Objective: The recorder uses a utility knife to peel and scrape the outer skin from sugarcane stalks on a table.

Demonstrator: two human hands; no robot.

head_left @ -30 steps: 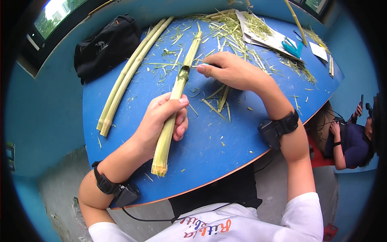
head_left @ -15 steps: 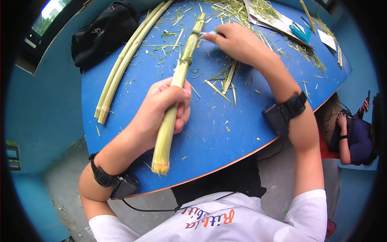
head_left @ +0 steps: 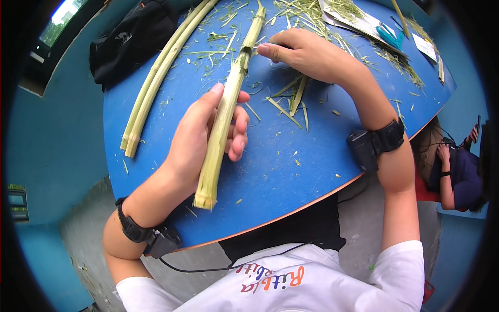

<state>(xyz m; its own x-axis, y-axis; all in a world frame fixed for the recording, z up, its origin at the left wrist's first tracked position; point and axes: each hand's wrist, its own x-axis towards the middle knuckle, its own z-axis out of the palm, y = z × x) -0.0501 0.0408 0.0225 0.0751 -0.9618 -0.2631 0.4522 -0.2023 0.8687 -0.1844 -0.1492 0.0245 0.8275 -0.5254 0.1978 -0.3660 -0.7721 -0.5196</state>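
Note:
A pale green, partly peeled sugarcane stalk [head_left: 221, 122] slants away from me over the table, its near cut end lower. My left hand [head_left: 200, 122] cradles it at mid-length, thumb laid along the left side and fingers loosely curled around the right. Close to a darker joint near the far end is my right hand [head_left: 304, 52]. Its fingers are closed on a small knife, of which only a thin bit of blade shows at the stalk; the handle is hidden in the hand. Two longer sugarcane stalks [head_left: 156, 93] lie side by side at the left.
Green peel shavings [head_left: 299, 99] are scattered over the blue table [head_left: 280, 171]. A black bag [head_left: 132, 44] sits at the far left. White sheets [head_left: 358, 26] with shavings and a teal-handled tool [head_left: 389, 36] lie far right. Another person [head_left: 460, 171] is beyond the right edge.
My left hand has loosened its grip, fingers now less tightly wrapped. The stalk has turned a little and shifted slightly away from me. My right hand stays by the joint.

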